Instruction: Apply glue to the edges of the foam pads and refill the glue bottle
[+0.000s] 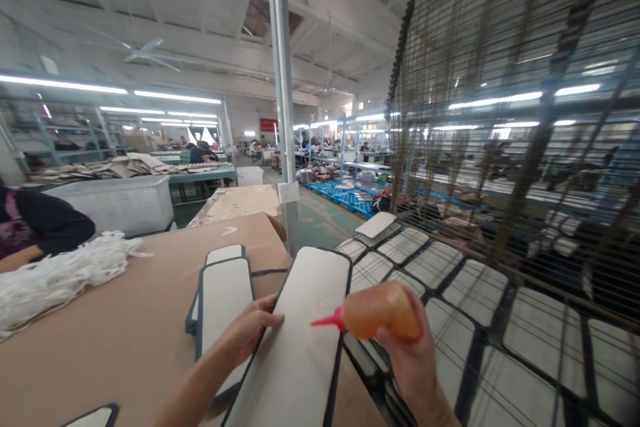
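Note:
A long white panel with a dark edge (305,320) lies tilted in the middle of the view. My left hand (257,327) grips its left edge, thumb on the white face. In my right hand (410,340) is an amber squeeze bottle (383,312), tipped on its side. Its red nozzle (325,320) points left over the panel's face; whether it touches cannot be told. A few small glossy spots show on the panel near the nozzle. Similar dark-edged panels (227,293) are stacked on the brown table (150,300), behind my left hand.
White strips (65,273) are heaped at the left, beside a person's dark sleeve (55,217). On the right, a wire rack (470,240) holds rows of white panels, with its mesh raised. A metal post (285,113) stands beyond the table. One more panel (93,417) shows at the bottom left.

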Demonstrator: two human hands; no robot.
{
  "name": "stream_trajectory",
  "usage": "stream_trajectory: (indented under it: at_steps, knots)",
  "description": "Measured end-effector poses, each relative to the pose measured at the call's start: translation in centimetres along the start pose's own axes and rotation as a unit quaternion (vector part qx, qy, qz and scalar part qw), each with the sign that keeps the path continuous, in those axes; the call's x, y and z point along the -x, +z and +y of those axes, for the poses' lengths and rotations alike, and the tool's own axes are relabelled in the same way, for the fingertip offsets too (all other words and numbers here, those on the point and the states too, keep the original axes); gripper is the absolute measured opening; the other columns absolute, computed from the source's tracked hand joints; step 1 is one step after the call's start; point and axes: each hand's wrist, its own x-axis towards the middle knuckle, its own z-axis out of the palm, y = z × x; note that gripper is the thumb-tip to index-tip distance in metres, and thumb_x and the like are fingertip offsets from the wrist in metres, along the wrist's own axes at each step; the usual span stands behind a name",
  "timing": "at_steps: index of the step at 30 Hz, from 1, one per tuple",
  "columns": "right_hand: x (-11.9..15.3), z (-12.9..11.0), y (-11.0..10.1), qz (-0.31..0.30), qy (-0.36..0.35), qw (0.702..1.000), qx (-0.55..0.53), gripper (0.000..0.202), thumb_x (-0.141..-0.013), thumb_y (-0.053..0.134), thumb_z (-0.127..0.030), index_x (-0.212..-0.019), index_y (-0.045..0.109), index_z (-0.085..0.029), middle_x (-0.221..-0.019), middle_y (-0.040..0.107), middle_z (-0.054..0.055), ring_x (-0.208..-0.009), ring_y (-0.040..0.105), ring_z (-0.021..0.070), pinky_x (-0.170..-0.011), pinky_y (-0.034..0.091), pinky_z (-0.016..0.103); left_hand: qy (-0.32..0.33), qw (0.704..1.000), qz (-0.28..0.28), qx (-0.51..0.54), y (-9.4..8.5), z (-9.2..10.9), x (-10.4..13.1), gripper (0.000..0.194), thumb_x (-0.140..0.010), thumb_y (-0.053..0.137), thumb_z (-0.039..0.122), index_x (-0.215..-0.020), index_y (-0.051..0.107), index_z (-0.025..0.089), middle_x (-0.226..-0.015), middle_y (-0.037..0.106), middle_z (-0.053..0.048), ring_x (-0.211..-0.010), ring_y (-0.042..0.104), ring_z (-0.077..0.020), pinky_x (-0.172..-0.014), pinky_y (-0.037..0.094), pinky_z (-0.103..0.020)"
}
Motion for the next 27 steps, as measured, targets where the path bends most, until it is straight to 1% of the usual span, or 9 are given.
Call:
stream_trajectory:
  at_steps: [2,4,6,9,11,15,18,24,27]
  knots:
    - [-3.1,-0.6,0.4,0.012,-0.024,1.000,-0.006,0.074,-0.055,0.082,-0.024,-0.121,0.051,-0.029,-0.118,0.061,0.002,-0.102,0.059,0.0225,-0.088,0.050,0.037,0.005,0.999,-0.043,0.007,1.2,-0.2,0.5,0.047,-0.053,0.068,0.013,-0.099,0.069,0.018,-0.093,0.074,-0.003,-0.086,0.067,-0.0262,-0.076,0.050,-0.031]
    - [-4.3,-0.7,0.4,0.016,-0.034,0.999,-0.009,0.071,-0.057,0.081,-0.025,-0.121,0.051,-0.027,-0.120,0.059,0.003,-0.105,0.058,0.0221,-0.094,0.046,0.040,0.009,0.998,-0.067,0.018,2.0,-0.3,0.7,0.048,-0.054,0.068,0.013,-0.101,0.069,0.020,-0.095,0.074,-0.003,-0.089,0.067,-0.0267,-0.075,0.050,-0.030]
    - [-3.2,-0.4,-0.1,0.009,-0.026,1.000,-0.005,0.069,-0.056,0.082,-0.024,-0.119,0.053,-0.024,-0.114,0.062,0.005,-0.099,0.061,0.0231,-0.090,0.049,0.041,0.008,0.998,-0.064,0.027,2.4,-0.3,0.6,0.050,-0.054,0.069,0.013,-0.103,0.069,0.020,-0.095,0.074,-0.003,-0.091,0.066,-0.0275,-0.074,0.051,-0.031]
    - [0.9,0.1,-1.4,-0.031,0.029,0.999,-0.013,0.070,-0.055,0.082,-0.025,-0.119,0.054,-0.024,-0.108,0.067,0.007,-0.089,0.065,0.0254,-0.078,0.055,0.039,0.006,0.999,-0.040,0.024,2.0,-0.3,-0.1,0.050,-0.053,0.070,0.013,-0.102,0.069,0.020,-0.095,0.074,-0.004,-0.088,0.067,-0.0274,-0.073,0.051,-0.031]
    - [2.6,0.0,-1.7,-0.026,0.056,0.998,-0.018,0.073,-0.053,0.083,-0.028,-0.120,0.054,-0.025,-0.107,0.068,0.007,-0.088,0.065,0.0261,-0.076,0.055,0.037,0.008,0.999,-0.037,0.018,1.6,-0.2,-0.4,0.048,-0.053,0.071,0.013,-0.101,0.070,0.019,-0.095,0.074,-0.004,-0.087,0.067,-0.0264,-0.074,0.051,-0.030]
    - [0.0,-1.6,-0.9,0.079,0.012,0.996,-0.033,0.073,-0.050,0.085,-0.023,-0.116,0.055,-0.026,-0.106,0.067,0.002,-0.088,0.063,0.0196,-0.077,0.053,0.030,-0.002,0.997,-0.076,0.019,1.0,0.4,-0.7,0.048,-0.054,0.072,0.014,-0.102,0.070,0.019,-0.097,0.074,-0.003,-0.087,0.068,-0.0261,-0.074,0.052,-0.029]
    - [-2.1,-2.4,-0.4,0.111,-0.022,0.993,-0.043,0.065,-0.055,0.083,-0.026,-0.113,0.056,-0.027,-0.107,0.065,-0.001,-0.092,0.061,0.0158,-0.084,0.050,0.028,-0.018,0.994,-0.098,0.042,0.5,1.0,-1.2,0.053,-0.053,0.075,0.015,-0.105,0.069,0.020,-0.098,0.074,-0.004,-0.091,0.067,-0.0269,-0.071,0.052,-0.029]
    - [3.3,0.1,0.2,0.068,0.044,0.994,-0.067,0.067,-0.057,0.082,-0.027,-0.119,0.056,-0.026,-0.104,0.069,0.005,-0.088,0.065,0.0214,-0.076,0.054,0.034,-0.053,0.992,-0.090,0.069,-1.0,1.1,-3.0,0.073,-0.045,0.079,0.013,-0.116,0.062,0.017,-0.098,0.074,-0.006,-0.096,0.067,-0.0289,-0.066,0.053,-0.028]
    - [2.6,-0.1,0.9,0.104,0.015,0.993,-0.060,0.069,-0.056,0.083,-0.026,-0.120,0.055,-0.024,-0.104,0.068,0.005,-0.090,0.064,0.0210,-0.079,0.053,0.034,-0.053,0.989,-0.125,0.058,-1.4,0.9,-3.4,0.075,-0.050,0.079,0.016,-0.122,0.058,0.017,-0.097,0.074,-0.006,-0.095,0.067,-0.0287,-0.067,0.054,-0.028]
